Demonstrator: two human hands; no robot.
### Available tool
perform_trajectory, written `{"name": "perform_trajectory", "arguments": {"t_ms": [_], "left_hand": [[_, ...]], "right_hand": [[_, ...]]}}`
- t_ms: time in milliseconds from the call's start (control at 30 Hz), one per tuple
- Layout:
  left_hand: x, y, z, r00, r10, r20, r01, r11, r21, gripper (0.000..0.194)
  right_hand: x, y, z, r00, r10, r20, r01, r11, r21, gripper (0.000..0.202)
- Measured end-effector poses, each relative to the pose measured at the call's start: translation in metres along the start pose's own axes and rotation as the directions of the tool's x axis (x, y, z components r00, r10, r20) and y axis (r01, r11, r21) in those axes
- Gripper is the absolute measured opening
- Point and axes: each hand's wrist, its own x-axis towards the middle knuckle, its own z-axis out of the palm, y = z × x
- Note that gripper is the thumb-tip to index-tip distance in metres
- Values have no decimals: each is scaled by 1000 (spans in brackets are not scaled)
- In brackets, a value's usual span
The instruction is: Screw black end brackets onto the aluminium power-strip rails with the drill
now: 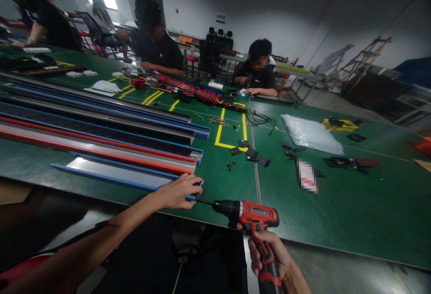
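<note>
A red-and-black cordless drill (259, 213) is held level at the near edge of a green worktable (350, 204), its handle wrapped firmly by the fingers of the right hand (274, 249); whether the trigger is pressed cannot be told. To the drill's left, the end of a blue-edged channel (117, 175) is clasped by the left hand (180, 191), its fingers curled over the top beside a small black end plate (201, 193). The drill's long bit (208, 202) is pointed at that plate, though whether a screw is engaged is hidden.

The work at this end is judged to be partway along: the plate is brought to the channel, but its fastening cannot be confirmed. Much appears to be left. Just beyond the drill, several loose black plates (252, 153) and a small scatter of black screws (230, 166) are seen unused. Farther to its left, an orange-edged channel (101, 143) and other long channels are laid side by side, with no such plate made out on their near ends.

Well beyond the drill, a red wired assembly (188, 88) is stretched across the table, with co-workers seated behind it. Beyond the drill to the right, a plastic-wrapped bundle (311, 134) is set down.
</note>
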Motion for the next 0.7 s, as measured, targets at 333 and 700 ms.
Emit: {"name": "perform_trajectory", "arguments": {"t_ms": [333, 700], "left_hand": [[0, 1, -1, 1000, 6, -12, -6, 1000, -2, 27], [-1, 1, -2, 1000, -1, -6, 1, 1000, -6, 27]], "right_hand": [[1, -3, -4, 998, 45, 37, -44, 998, -33, 31], [0, -5, 1, 995, 20, 99, -22, 1000, 13, 26]]}}
